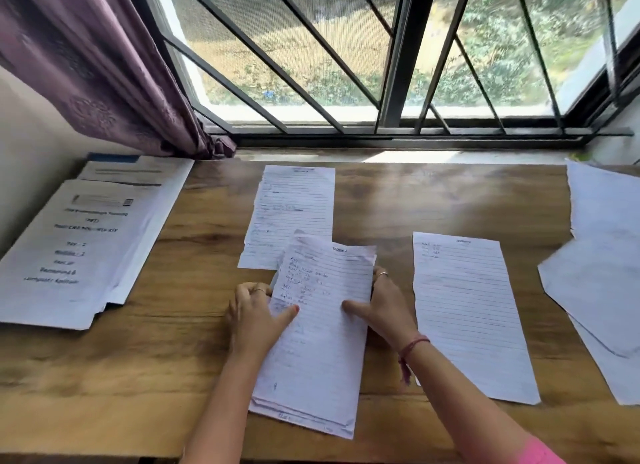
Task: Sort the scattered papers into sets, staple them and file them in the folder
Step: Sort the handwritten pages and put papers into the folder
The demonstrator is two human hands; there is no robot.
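Hands, left (254, 313) and right (382, 304), seemingly grip 1 handwritten stack (318, 332) with curled fingers.

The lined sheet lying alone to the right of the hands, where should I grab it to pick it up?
Probably by the near short edge of the lined sheet, coming from the front of the table. It lies flat and apart from other papers, its near end closest to you, so fingers can slide it off the edge and pinch.
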